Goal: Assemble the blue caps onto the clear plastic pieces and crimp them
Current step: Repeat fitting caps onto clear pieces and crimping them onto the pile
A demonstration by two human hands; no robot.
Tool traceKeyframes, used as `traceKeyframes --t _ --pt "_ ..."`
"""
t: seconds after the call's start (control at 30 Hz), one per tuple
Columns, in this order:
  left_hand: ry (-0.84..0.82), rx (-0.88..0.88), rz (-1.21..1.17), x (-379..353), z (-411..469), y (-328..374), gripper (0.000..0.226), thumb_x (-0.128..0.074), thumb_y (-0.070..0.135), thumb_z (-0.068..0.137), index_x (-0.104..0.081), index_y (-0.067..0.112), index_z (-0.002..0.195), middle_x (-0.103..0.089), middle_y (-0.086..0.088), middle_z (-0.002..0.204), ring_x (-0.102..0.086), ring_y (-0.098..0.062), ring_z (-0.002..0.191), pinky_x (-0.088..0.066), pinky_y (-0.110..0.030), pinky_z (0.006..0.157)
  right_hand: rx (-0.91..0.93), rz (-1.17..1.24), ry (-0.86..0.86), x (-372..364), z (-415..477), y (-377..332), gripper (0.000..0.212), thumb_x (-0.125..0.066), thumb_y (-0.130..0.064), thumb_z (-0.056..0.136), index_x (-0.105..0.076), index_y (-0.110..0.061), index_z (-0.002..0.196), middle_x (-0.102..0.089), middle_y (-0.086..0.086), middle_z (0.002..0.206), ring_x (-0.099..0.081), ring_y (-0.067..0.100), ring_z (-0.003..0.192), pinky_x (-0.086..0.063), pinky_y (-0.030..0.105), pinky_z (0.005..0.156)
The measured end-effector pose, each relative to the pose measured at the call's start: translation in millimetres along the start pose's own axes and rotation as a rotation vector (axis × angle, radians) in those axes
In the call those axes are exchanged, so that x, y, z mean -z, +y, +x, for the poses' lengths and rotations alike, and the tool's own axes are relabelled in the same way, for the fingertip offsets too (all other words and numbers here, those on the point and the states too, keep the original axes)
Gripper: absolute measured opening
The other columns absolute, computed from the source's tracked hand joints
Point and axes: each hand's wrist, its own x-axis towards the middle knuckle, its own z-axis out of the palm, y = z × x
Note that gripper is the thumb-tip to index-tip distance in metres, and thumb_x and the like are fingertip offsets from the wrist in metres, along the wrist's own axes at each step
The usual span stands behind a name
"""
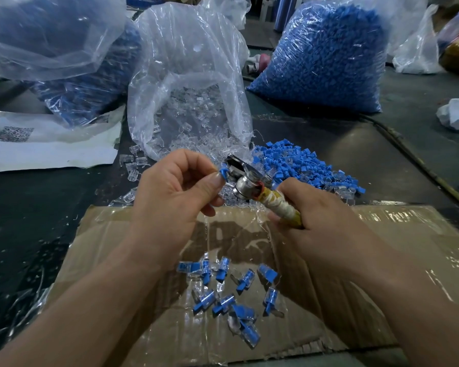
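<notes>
My left hand (174, 186) pinches a small blue cap (224, 171) between thumb and fingertips, held against the metal jaws of a crimping tool (243, 178). My right hand (314, 207) grips that tool by its tape-wrapped handle (278, 207). Whether a clear piece sits under the cap is hidden by my fingers. Several finished pieces (231, 295), clear with blue caps, lie on the flattened cardboard (395, 250) below my hands. Loose blue caps (302, 165) are heaped behind the tool. Loose clear pieces (134, 165) lie at the mouth of an open bag (188, 83).
A large full bag of blue caps (326, 56) stands at the back right, another plastic bag with blue parts (72, 62) at the back left. A white sheet with a QR code (45, 144) lies left. A cable (408, 152) runs along the dark table on the right.
</notes>
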Motion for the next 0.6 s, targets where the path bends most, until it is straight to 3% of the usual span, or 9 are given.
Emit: traceKeyframes --t 0.33,0.47,0.6 --pt "0.02 0.017 0.011 0.1 -0.7 1.8 0.018 -0.058 -0.003 0.08 -0.056 0.013 0.071 -0.061 0.006 0.056 -0.056 -0.004 0.049 -0.049 -0.016 0.049 -0.016 -0.016 0.006 -1.6 0.5 -1.0 0.019 -0.054 -0.033 0.086 -0.038 -0.03 0.077 -0.046 -0.013 0.073 -0.042 0.001 0.066 -0.029 0.024 0.054" --pt "0.024 0.028 0.017 0.2 -0.8 0.9 0.015 -0.06 -0.001 0.078 -0.057 0.012 0.071 -0.062 0.006 0.056 -0.056 -0.004 0.049 -0.048 -0.015 0.048 0.004 0.023 -0.022 2.7 0.4 2.6 0.009 -0.051 -0.038 0.083 -0.042 -0.035 0.083 -0.047 -0.015 0.078 -0.043 -0.001 0.071 -0.033 0.02 0.059" --pt "0.11 -0.019 0.015 1.6 -1.6 3.1 0.01 -0.064 0.006 0.076 -0.061 0.014 0.072 -0.063 0.005 0.058 -0.054 -0.004 0.049 -0.047 -0.014 0.048 -0.011 -0.077 -0.096 9.6 0.2 13.6 0.016 -0.056 -0.038 0.082 -0.044 -0.037 0.092 -0.045 -0.02 0.083 -0.043 -0.001 0.076 -0.036 0.024 0.066"
